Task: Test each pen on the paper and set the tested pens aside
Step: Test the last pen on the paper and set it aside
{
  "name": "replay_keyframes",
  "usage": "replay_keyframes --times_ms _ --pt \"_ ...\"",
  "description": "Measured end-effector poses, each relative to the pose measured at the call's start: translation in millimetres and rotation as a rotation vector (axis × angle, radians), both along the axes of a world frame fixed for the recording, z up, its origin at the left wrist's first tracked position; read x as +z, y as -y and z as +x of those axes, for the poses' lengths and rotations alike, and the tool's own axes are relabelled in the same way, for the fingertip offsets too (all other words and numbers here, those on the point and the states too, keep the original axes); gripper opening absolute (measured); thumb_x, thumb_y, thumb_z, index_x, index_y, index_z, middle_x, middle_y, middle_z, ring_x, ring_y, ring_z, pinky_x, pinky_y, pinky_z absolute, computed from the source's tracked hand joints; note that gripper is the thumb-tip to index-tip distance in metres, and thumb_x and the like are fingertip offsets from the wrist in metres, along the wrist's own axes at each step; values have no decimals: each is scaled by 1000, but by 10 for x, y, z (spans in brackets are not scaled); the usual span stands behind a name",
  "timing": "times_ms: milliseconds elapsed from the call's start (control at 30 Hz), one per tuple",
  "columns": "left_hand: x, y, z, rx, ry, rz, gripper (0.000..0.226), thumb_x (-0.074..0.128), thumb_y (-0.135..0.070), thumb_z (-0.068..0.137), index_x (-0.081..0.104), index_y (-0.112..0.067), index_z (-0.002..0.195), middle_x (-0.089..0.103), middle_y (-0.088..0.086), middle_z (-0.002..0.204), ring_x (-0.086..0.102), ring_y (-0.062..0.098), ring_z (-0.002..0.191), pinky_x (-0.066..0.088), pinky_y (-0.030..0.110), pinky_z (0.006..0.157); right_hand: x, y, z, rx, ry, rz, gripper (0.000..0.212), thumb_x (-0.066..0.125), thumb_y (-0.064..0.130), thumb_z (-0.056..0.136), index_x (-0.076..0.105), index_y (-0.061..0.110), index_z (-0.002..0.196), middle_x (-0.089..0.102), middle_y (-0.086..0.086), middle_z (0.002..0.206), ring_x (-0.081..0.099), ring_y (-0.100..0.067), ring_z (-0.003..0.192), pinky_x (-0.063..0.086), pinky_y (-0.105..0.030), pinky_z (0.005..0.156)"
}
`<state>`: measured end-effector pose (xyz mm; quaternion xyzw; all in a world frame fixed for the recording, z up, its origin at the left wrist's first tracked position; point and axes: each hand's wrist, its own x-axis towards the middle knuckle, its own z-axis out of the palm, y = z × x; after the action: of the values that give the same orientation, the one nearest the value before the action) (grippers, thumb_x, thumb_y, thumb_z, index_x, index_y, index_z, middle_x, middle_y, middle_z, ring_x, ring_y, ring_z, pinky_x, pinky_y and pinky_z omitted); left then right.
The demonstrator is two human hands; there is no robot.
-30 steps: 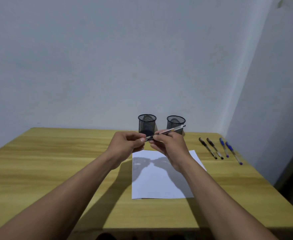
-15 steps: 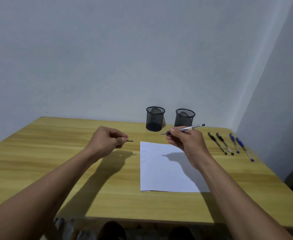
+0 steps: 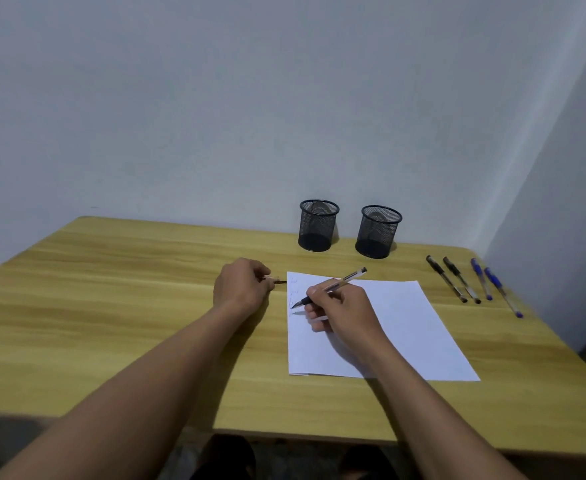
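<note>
Wooden table point(image 3: 111, 306) set against grey walls point(image 3: 215, 116): a pen point(image 3: 348, 277) is gripped by the right hand point(image 3: 347, 310), a pen cap point(image 3: 280, 281) pinched by the left hand point(image 3: 241, 285).

Bare wood gives you a wide way across the left half of the table point(image 3: 94, 306), near edge to far edge. Two mesh cups point(image 3: 318, 226) block the far edge behind the paper point(image 3: 405, 323), and four pens point(image 3: 461, 279) line the far right corner.
</note>
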<state>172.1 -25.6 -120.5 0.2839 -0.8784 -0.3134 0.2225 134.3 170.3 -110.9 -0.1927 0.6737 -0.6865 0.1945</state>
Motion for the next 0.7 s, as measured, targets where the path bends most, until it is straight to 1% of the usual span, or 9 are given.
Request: replay_keyframes --times_ms 67,133,200,267,333,400,433,500,700 --pt "21 -46 89 2 -8 -12 33 71 -34 84 71 -26 116 73 -5 111 66 19 103 53 35 89 -47 -15 9 -8 -72 50 19 68 14 96 70 -4 89 66 -17 73 60 -21 67 51 -34 63" --pt "50 -128 265 -18 -27 -50 33 63 -35 89 68 -27 120 70 -7 118 64 20 109 51 37 91 -86 -26 24 -36 -143 93 16 73 15 92 72 0 87 69 -16 71 61 -21 63 53 -35 62" --pt "47 -237 500 -89 -24 -97 35 57 -42 90 67 -29 121 70 -10 119 64 18 109 51 36 91 -114 -24 38 -61 -184 127 16 73 17 91 71 2 85 70 -14 69 60 -20 59 51 -35 59" --pt "10 -354 732 -188 26 -168 44 54 -51 90 64 -30 127 67 -7 127 60 18 118 48 38 98 -130 -14 52 -74 -219 167 17 72 21 91 71 6 83 71 -12 67 60 -20 58 50 -36 58" --pt "-40 -427 868 -272 155 -280 54 48 -61 91 57 -32 135 55 -2 144 44 20 137 35 44 112 -142 3 56 -78 -239 197 17 73 24 89 72 9 81 71 -9 66 62 -19 58 51 -39 60" --pt "-104 -442 906 -309 285 -346 61 36 -69 91 45 -38 143 36 2 157 23 23 149 18 52 119 -154 13 60 -66 -236 214 18 74 32 82 73 14 79 73 -5 68 67 -20 64 56 -45 67" --pt "-129 -434 905 -310 314 -356 64 32 -71 91 40 -40 146 30 2 160 18 24 151 14 53 120 -162 16 62 -57 -235 223 21 74 37 78 73 16 79 74 -3 70 69 -21 68 58 -50 72" --pt "-151 -421 885 -304 329 -365 67 29 -73 90 35 -41 149 25 2 162 14 24 151 11 54 121 -169 14 66 -44 -251 253 27 72 44 72 73 19 78 74 0 72 72 -23 75 60 -56 78" --pt "-162 -433 844 -298 361 -374 66 28 -72 89 30 -45 149 21 1 163 10 23 152 6 54 121 -189 18 59 -49 -292 334 27 71 47 74 73 21 78 74 2 74 74 -23 80 61 -57 76"
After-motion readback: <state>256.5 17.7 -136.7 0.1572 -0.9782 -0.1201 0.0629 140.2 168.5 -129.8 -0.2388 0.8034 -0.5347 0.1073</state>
